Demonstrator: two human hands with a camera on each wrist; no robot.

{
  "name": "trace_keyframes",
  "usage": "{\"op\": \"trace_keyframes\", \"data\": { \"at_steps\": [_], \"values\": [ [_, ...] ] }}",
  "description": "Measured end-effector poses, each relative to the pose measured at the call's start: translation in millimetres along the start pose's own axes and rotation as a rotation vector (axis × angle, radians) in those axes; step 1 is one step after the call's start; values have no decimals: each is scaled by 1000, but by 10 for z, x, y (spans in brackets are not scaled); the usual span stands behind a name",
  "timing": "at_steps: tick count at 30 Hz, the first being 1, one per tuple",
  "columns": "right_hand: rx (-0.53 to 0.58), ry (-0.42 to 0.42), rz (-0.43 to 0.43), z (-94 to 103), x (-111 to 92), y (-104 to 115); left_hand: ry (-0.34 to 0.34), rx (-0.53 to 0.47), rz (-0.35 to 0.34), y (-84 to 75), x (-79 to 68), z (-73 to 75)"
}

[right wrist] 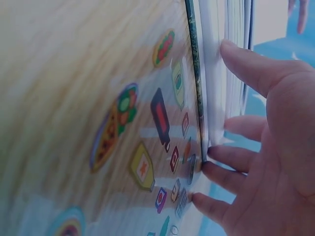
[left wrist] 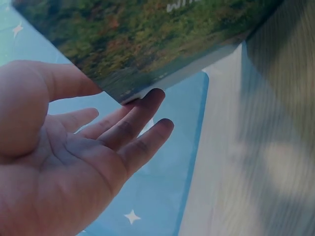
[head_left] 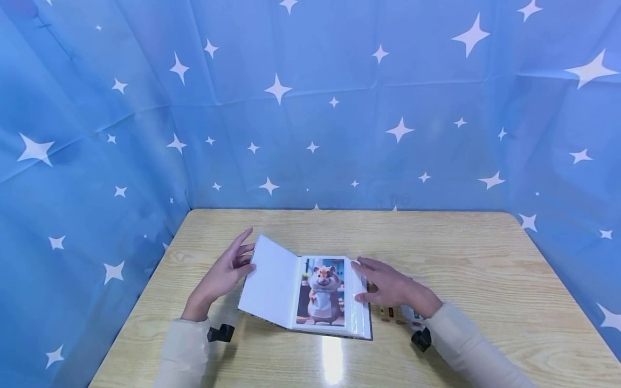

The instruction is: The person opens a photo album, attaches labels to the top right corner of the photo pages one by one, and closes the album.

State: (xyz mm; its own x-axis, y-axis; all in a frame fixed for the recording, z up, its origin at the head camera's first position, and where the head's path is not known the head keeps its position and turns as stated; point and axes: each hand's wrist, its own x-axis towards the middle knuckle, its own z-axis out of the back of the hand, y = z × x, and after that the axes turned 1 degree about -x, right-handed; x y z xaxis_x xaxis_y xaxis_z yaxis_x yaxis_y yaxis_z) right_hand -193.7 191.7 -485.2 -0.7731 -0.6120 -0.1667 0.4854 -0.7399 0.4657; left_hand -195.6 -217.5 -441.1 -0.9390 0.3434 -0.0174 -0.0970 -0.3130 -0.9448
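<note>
A photo album [head_left: 358,318] lies opened on the table, its white inside cover [head_left: 271,280] tilted up at the left. A picture of a hamster in an apron [head_left: 322,296] shows in the page sleeve. My left hand [head_left: 220,277] is at the cover's left edge, thumb at the inner side, other fingers spread. From below, the left wrist view shows the cover's printed outer face [left wrist: 147,44] between thumb and fingertips. My right hand [head_left: 390,285] rests on the pages' right edge with fingers extended. In the right wrist view its fingertips lie along the page edges [right wrist: 214,78].
Food stickers on a clear sheet [right wrist: 142,167] lie on the table right of the album, partly under my right hand and wrist. The wood-grain table [head_left: 485,258] extends around the album. A blue curtain with white stars [head_left: 339,108] hangs behind and at both sides.
</note>
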Motion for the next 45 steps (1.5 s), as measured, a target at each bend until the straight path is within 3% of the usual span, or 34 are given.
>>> {"op": "trace_keyframes", "data": {
  "at_steps": [8,16,36,45],
  "values": [
    [3,-11,3,-37,-8,-29,-33,59,1,141,-28,48],
    [10,-20,13,-49,-26,-38,-78,124,51,287,-42,64],
    [41,-35,12,-10,-107,-75,-109,39,179,541,2,105],
    [51,-78,-2,35,-196,-163,-129,70,211,579,10,107]
  ]
}}
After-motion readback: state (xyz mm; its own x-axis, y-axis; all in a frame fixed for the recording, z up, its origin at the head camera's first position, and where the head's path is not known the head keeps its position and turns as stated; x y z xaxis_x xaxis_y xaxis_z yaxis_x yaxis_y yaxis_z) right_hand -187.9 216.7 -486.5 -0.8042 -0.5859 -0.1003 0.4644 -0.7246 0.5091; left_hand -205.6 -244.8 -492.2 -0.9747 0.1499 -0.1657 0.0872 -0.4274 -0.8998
